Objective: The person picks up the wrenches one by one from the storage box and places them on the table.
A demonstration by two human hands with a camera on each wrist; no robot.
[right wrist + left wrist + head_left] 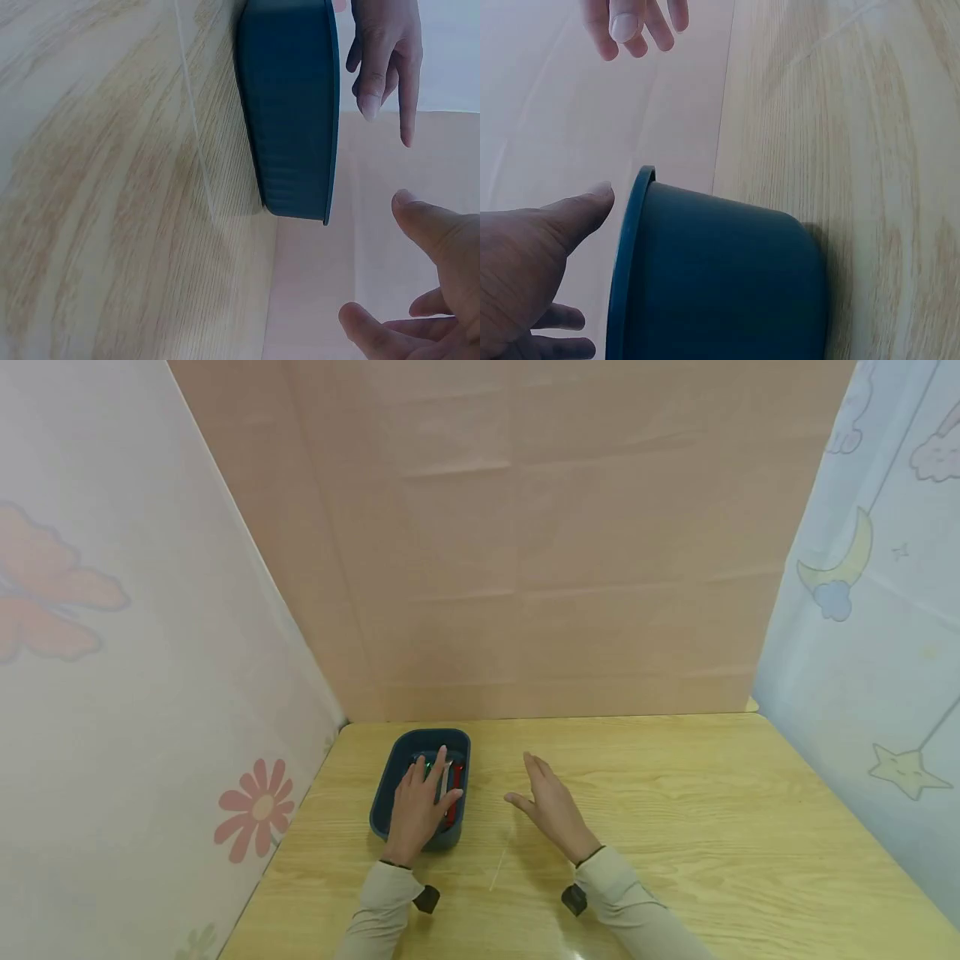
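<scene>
Tub point(448, 838) in dark blue stands toward the left of a pale wood-grain bench point(675, 818), holding a red item point(451, 817), a slim silvery item point(446, 779) and a green item point(428, 768), partly hidden by the left hand point(417, 810), which hovers above with its grip loose, fingers spread, grasping nothing. The right hand point(555, 810) hangs over the bench to the tub's right, apart from it, its grip likewise spread and empty. The step looks like a reach into the tub; the next move would call for lowering the left hand to pinch 1 item.
</scene>
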